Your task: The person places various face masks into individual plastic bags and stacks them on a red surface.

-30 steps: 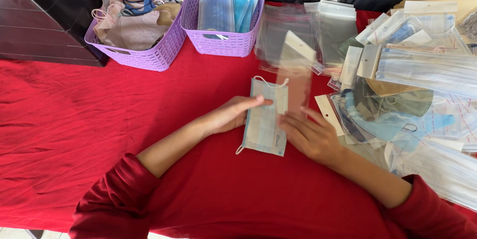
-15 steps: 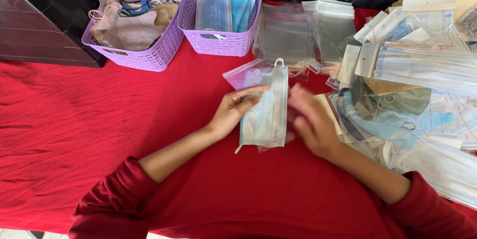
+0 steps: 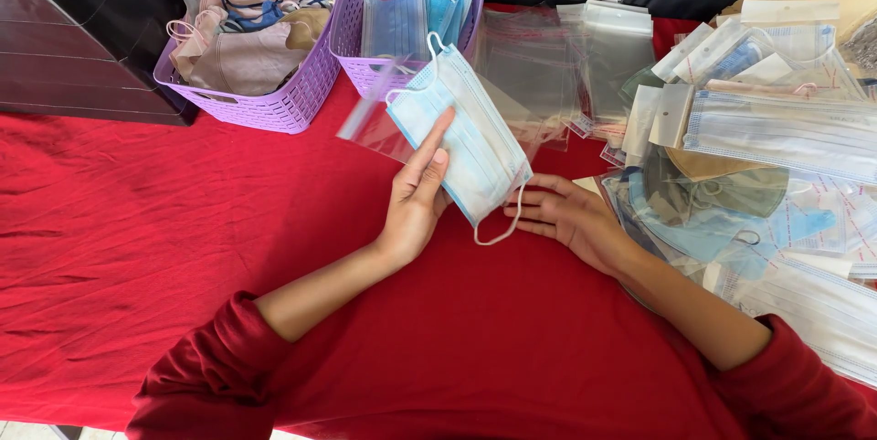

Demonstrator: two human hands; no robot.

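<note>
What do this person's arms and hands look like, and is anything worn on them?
Both arms wear dark red long sleeves, the left sleeve and right sleeve pushed up so the forearms are bare. The left hand and right hand are bare: no gloves, rings, watch or bracelets show. The fingernails look short and unpainted.

The left hand [image 3: 416, 198] reaches up from the lower left on a bare forearm, red sleeve pushed back to the elbow, its fingers [image 3: 431, 149] stretched straight and pressed flat against what they hold, thumb tucked behind. The right hand [image 3: 566, 216] comes in from the lower right (its sleeve likewise drawn up the forearm), lying low with the palm turned inward and the fingers loosely extended toward the left. The two hands are near each other, not touching.
</note>
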